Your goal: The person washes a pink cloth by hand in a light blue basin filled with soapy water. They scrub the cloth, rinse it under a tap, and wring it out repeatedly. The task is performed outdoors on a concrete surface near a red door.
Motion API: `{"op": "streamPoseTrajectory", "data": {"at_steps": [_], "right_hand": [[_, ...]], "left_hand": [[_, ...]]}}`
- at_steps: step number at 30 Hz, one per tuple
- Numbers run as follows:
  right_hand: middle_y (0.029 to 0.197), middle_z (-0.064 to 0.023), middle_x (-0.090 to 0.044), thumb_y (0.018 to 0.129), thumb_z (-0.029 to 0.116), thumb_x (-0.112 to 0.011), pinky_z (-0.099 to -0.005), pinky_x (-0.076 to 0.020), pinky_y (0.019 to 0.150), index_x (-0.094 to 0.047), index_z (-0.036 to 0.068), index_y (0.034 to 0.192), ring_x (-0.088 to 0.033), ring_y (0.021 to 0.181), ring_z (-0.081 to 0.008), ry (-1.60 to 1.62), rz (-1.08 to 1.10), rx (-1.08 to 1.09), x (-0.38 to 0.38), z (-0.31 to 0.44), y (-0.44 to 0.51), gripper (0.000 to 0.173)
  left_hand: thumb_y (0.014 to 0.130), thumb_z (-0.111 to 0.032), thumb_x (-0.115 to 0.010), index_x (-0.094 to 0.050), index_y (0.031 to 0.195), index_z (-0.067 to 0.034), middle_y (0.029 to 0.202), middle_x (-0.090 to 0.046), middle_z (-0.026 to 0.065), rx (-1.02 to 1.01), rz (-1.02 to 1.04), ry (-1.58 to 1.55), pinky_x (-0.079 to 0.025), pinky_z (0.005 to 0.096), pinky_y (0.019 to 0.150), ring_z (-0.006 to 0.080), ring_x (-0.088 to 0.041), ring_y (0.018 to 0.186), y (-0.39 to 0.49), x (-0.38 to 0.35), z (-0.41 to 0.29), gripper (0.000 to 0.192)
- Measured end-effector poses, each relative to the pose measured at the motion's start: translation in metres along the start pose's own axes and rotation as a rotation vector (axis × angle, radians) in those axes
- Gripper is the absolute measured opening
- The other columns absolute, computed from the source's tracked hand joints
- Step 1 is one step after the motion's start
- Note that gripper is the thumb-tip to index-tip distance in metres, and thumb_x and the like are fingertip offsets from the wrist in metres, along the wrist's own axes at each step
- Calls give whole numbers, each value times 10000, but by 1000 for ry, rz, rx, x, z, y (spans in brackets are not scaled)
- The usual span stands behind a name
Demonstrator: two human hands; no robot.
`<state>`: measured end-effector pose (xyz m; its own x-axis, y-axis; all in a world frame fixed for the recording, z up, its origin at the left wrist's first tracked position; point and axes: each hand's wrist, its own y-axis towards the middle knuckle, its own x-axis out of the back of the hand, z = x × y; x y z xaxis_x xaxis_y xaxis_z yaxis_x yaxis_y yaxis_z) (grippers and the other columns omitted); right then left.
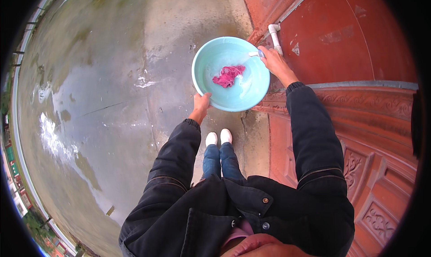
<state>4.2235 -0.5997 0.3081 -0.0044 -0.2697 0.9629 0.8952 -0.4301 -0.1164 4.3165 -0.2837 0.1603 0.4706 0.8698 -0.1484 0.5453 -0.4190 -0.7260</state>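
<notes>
A light blue plastic basin [247, 94] is in front of me, with some water and a crumpled magenta cloth [228, 77] in it. My left hand [201, 103] grips the basin's near left rim, thumb over the edge. At the far right rim, my right hand [274, 62] has its fingers around a white and blue-grey tap or nozzle [256, 54] that points over the basin. Spray seems to come from its tip. Whether this hand also touches the rim is hidden.
A white plastic pipe [275, 38] with an elbow stands by the red panel [333, 38] at right. Moulded reddish wall trim [363, 102] runs below it. Wet concrete with puddles [111, 122] spreads to the left. My white shoes [226, 135] stand just below the basin.
</notes>
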Motion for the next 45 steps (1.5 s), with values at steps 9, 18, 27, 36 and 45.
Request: {"op": "streamPoseTrajectory", "data": {"at_steps": [9,18,27,36,45], "right_hand": [[1087,-182,-570,901,125,-630,-480,-490,859,-528,77,1269,-582,1053,-387,-108,72,50,9,3,6,385],[1083,-219,-608,1016,223,-432,-509,-513,838,-568,10,1174,-623,1023,-402,-216,76,65,1,-1,13,298],[1051,-240,-623,1029,245,-401,-518,-519,824,-581,-1,1136,-638,982,-417,-238,62,77,-4,-4,14,324],[976,-217,-637,983,160,-454,-502,-542,742,-589,18,1081,-660,922,-387,-324,12,138,-2,1,10,219],[1053,-177,-636,924,179,-571,-481,-531,796,-555,90,1240,-633,1000,-376,-299,14,176,-8,-4,14,328]], "left_hand": [[878,-113,-590,-583,1119,80,944,-670,149,-9,-24,17,-568,365,597,239,-674,770,-4,0,-3,309],[873,-103,-587,-579,1119,97,953,-669,168,-15,-30,25,-584,373,602,258,-686,768,-6,-2,-2,318],[874,-101,-587,-583,1111,104,961,-671,175,-1,-36,-11,-591,382,612,264,-687,774,-7,-2,3,314],[862,-119,-599,-613,1069,92,921,-674,152,-37,-34,34,-568,370,581,242,-676,748,-9,-3,1,297],[850,-141,-625,-632,1010,92,872,-667,127,-36,-51,43,-536,336,557,200,-653,700,-4,0,1,283]]}}
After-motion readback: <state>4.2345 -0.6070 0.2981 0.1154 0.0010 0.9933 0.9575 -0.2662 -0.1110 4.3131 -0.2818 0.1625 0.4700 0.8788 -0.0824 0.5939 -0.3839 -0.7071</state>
